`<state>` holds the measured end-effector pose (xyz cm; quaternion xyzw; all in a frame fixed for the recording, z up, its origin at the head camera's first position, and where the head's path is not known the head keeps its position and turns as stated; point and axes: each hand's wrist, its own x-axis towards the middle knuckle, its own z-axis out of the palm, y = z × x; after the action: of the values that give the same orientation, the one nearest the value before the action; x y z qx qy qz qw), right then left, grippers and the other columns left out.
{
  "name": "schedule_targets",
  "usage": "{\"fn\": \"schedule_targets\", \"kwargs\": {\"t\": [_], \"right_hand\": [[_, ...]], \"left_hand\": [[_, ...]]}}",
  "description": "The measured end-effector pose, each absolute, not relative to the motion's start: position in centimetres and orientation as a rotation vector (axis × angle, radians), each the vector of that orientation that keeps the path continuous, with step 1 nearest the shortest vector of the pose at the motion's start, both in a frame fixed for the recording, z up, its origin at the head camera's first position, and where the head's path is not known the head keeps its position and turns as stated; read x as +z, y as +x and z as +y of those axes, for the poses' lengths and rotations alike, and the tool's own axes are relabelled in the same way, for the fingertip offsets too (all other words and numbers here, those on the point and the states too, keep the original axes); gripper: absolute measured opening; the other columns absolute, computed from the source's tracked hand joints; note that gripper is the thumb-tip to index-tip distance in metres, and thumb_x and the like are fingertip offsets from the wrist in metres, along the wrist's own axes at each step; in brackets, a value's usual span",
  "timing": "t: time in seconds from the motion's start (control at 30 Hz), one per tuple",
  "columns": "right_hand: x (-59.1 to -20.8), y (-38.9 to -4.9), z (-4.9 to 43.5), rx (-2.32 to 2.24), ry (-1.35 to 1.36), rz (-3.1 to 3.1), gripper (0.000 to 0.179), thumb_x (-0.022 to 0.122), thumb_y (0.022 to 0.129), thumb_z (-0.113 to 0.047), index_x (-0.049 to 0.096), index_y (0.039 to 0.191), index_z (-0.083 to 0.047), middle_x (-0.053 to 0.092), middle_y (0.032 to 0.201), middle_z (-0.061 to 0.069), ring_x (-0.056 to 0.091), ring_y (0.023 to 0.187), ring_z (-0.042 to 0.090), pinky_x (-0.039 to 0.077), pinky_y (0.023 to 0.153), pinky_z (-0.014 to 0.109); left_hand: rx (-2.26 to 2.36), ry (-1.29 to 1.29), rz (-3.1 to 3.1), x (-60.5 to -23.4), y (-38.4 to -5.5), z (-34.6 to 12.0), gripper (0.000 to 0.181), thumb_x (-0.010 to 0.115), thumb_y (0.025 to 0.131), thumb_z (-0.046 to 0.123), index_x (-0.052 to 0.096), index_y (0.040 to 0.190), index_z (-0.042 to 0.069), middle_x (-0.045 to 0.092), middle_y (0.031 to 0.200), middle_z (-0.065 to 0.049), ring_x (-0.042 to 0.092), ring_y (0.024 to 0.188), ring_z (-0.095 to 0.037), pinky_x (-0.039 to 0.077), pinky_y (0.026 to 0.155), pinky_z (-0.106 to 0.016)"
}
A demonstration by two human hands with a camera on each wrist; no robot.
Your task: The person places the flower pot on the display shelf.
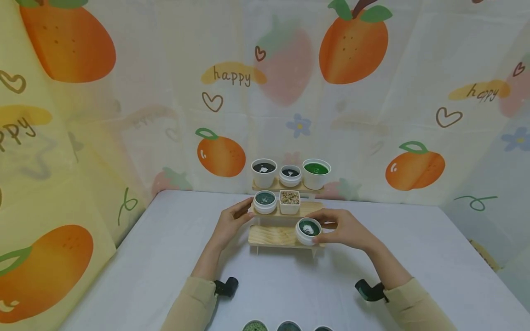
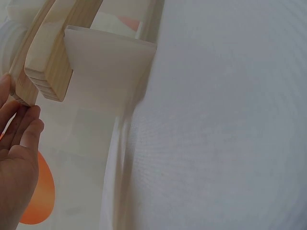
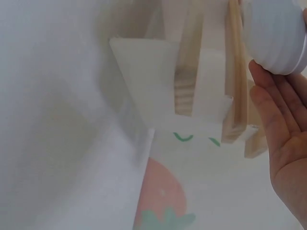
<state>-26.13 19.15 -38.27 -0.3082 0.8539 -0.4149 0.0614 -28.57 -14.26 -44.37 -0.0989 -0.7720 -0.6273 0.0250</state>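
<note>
My right hand (image 1: 347, 228) pinches a small round white bowl (image 1: 308, 233) of dark green contents between thumb and fingers. The bowl is at the right end of the lowest wooden shelf (image 1: 271, 235); the right wrist view shows its ribbed white side (image 3: 276, 38) against the fingertips. The left hand (image 1: 230, 221) reaches to the left end of the middle shelf (image 1: 311, 209), its fingertips touching the wooden end (image 2: 24, 91). On that shelf stand a round white bowl (image 1: 265, 202) of dark green contents and a square white dish (image 1: 290, 202) of brown-beige bits.
Along the top shelf (image 1: 276, 185) stand a white cup (image 1: 264, 173) with dark contents, a smaller dark-filled bowl (image 1: 290, 175) and a white cup of bright green contents (image 1: 316, 174). Three more containers, one with green contents (image 1: 255, 326), show at the bottom edge. A fruit-printed cloth hangs behind the white table (image 1: 136, 257).
</note>
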Motion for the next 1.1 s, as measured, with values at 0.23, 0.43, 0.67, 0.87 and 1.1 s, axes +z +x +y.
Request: {"fn": "schedule_targets", "kwargs": {"t": [0.23, 0.43, 0.67, 0.87, 1.1], "right_hand": [[-37.3, -26.8, 19.9, -1.282, -0.85, 2.629, 0.053, 0.084, 0.078, -0.027, 0.065, 0.126, -0.014, 0.069, 0.125, 0.006, 0.065, 0.113, 0.024, 0.056, 0.102, 0.043], [-36.9, -27.4, 20.3, -1.358, -0.814, 2.643, 0.055, 0.085, 0.077, -0.023, 0.065, 0.127, -0.01, 0.066, 0.131, 0.01, 0.064, 0.117, 0.028, 0.055, 0.103, 0.041], [-36.7, -28.2, 20.5, -1.371, -0.683, 2.696, 0.056, 0.084, 0.078, -0.026, 0.064, 0.129, -0.012, 0.068, 0.127, 0.01, 0.063, 0.11, 0.025, 0.054, 0.104, 0.046], [-36.4, -28.6, 20.3, -1.348, -0.584, 2.776, 0.054, 0.083, 0.078, -0.029, 0.065, 0.125, -0.01, 0.069, 0.122, 0.011, 0.064, 0.106, 0.025, 0.055, 0.102, 0.048], [-36.5, -28.9, 20.1, -1.33, -0.515, 2.822, 0.057, 0.083, 0.079, -0.033, 0.065, 0.128, -0.011, 0.068, 0.126, 0.011, 0.064, 0.111, 0.027, 0.054, 0.102, 0.048]], "left_hand": [[-1.953, -0.305, -2.369, -44.4, -28.5, -14.2, 0.053, 0.068, 0.093, 0.018, 0.053, 0.143, 0.009, 0.053, 0.149, -0.009, 0.05, 0.14, -0.029, 0.042, 0.117, -0.043], [-1.935, -0.301, -2.38, -44.6, -28.7, -14.2, 0.053, 0.069, 0.093, 0.018, 0.053, 0.143, 0.01, 0.053, 0.149, -0.009, 0.051, 0.139, -0.029, 0.044, 0.116, -0.041], [-1.963, -0.303, -2.362, -44.6, -28.8, -14.3, 0.052, 0.068, 0.093, 0.014, 0.053, 0.142, 0.008, 0.054, 0.149, -0.009, 0.052, 0.138, -0.028, 0.045, 0.114, -0.038], [-1.955, -0.317, -2.364, -44.5, -28.8, -14.2, 0.052, 0.068, 0.093, 0.014, 0.052, 0.143, 0.007, 0.053, 0.149, -0.01, 0.052, 0.138, -0.029, 0.046, 0.114, -0.037], [-1.956, -0.307, -2.364, -44.3, -28.6, -14.2, 0.051, 0.067, 0.093, 0.013, 0.053, 0.142, 0.008, 0.053, 0.149, -0.009, 0.051, 0.139, -0.028, 0.044, 0.114, -0.038]]}}
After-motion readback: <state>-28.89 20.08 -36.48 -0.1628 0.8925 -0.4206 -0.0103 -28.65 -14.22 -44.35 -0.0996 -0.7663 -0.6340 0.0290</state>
